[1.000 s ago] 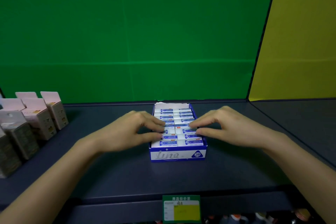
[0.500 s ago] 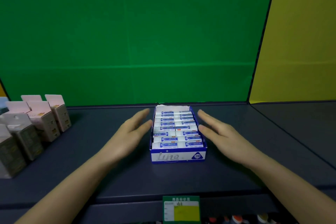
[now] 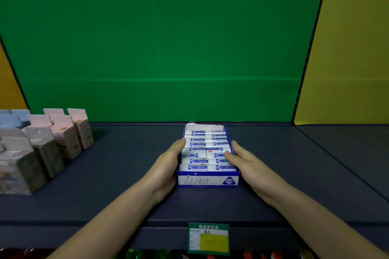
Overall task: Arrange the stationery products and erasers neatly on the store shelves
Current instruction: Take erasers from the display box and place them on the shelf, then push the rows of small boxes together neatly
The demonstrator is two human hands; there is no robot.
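A blue and white display box (image 3: 208, 180) marked "2B" stands in the middle of the dark shelf (image 3: 126, 174), against the green back wall. Two columns of white erasers with blue labels (image 3: 205, 149) fill it. My left hand (image 3: 168, 164) lies flat against the box's left wall, fingers straight. My right hand (image 3: 246, 162) presses against the right wall, with its fingertips over the rim touching the erasers. Both hands clasp the box between them.
Several upright pink and grey product boxes (image 3: 63, 139) stand in rows at the shelf's left end. A green and yellow price tag (image 3: 208, 238) hangs on the shelf's front edge. A yellow panel (image 3: 347, 48) closes the right side. Coloured items show on the shelf below.
Both hands left the tops of the erasers, spread apart beside the box, and have now closed in flat against its two side walls. The box sits slightly further back.
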